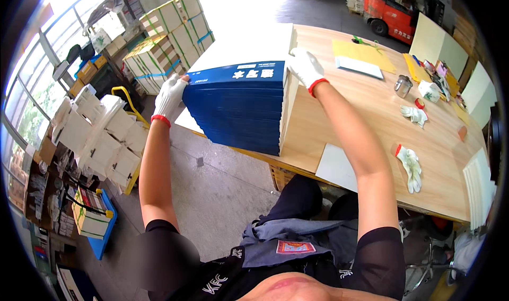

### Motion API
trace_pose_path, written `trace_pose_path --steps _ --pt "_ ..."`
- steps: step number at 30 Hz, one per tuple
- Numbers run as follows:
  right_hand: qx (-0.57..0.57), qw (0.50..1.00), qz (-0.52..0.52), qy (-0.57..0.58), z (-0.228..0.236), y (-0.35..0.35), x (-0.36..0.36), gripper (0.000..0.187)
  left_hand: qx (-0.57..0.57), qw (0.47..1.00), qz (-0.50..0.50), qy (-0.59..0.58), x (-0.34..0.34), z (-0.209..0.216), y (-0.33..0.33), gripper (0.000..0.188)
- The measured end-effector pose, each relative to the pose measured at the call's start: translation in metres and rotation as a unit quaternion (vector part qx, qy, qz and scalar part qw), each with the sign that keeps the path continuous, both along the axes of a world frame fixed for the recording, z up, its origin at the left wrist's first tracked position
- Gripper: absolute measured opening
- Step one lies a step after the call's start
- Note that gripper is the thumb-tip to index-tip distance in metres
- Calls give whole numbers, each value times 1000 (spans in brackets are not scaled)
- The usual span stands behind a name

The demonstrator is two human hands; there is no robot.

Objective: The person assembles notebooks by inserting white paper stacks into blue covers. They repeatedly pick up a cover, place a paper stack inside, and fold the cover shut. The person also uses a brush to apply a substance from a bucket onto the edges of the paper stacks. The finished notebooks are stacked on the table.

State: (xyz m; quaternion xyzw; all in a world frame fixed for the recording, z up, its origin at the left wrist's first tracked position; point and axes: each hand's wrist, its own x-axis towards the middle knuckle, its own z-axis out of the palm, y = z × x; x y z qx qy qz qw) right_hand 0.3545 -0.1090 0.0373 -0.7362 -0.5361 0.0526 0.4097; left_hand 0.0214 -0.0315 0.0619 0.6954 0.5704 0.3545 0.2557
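Observation:
A tall stack of booklets (236,107) stands at the table's near left edge, its dark blue spines toward me. White lettering runs along the top spine, and the top face is white. My left hand (170,95), in a white glove with a red cuff and bare fingertips, grips the stack's upper left corner. On the other side, my right hand (307,70), gloved the same way, holds the upper right edge. Its fingers press against the stack's side and are partly hidden. The stack rests between both hands.
On the wooden table (350,110) lie a yellow sheet (363,56), a pale blue-edged pad (359,67), a metal tin (403,85), two loose gloves (410,168) and a white board (336,167). Strapped bundles (154,62) stand at left; a red forklift (389,14) is behind.

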Motion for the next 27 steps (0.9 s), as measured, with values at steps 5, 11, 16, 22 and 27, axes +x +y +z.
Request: trace_pose_path --steps 5,11,16,22,27 --pt "3 1000 25 3 1 -9 -5 47 65 996 -38 45 -23 -16 18 35" --pt "12 1000 10 4 -5 -1 -1 55 211 963 -92 140 -35 -20 34 36" --pt "65 980 88 168 -4 -76 13 44 312 930 32 193 -8 5 -2 37" --pt "37 988 -143 -46 -93 -234 156 57 435 818 -343 153 63 20 -67 26" --pt "-116 976 -179 -34 -125 -361 225 56 413 823 -314 231 82 3 -78 33"
